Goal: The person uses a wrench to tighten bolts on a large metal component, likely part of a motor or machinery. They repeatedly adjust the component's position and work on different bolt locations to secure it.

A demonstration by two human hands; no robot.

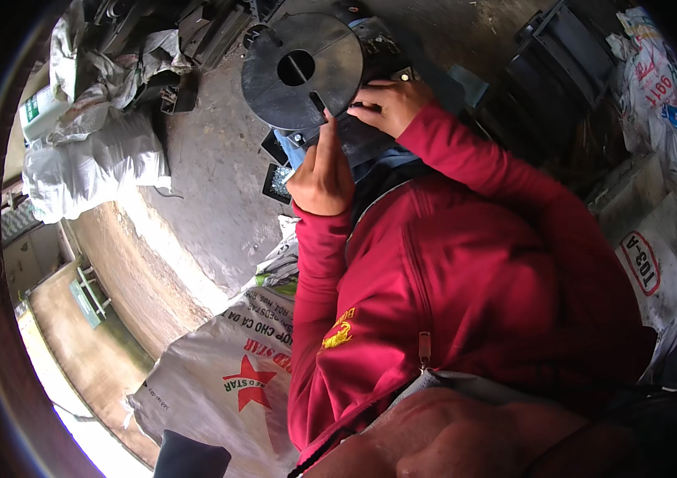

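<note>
A dark, round disc (274, 94) sits beyond the person's body near the upper middle of the view, its broad face toward the camera, with a round hole at its centre, a narrow bar showing across that hole, and 2 elongated slots, 1 toward the upper left and 1 toward the lower right. The left hand (322, 179) reaches up to the disc's lower edge with its index finger stretched straight, the fingertip at the lower end of the lower slot; its other fingers are curled in, and whether they have hold of anything cannot be told. The right hand (390, 107) is at the disc's lower right edge, back uppermost and fingers bent and partly spread toward the rim; its grip is hidden, so I cannot tell whether it pinches something or only rests there. Both arms wear dark red sleeves (466, 155). Just below the disc, to the left of the left hand, a small black tray (266, 188) holds shiny little metal pieces (281, 178). Farther left on the grey floor (203, 163) are a black open box (181, 95) and pale plastic bags (95, 167). A large white sack (195, 378) with red printing lies at lower left, and other white sacks (661, 247) stand along the right side, below a dark metal frame (553, 68).
</note>
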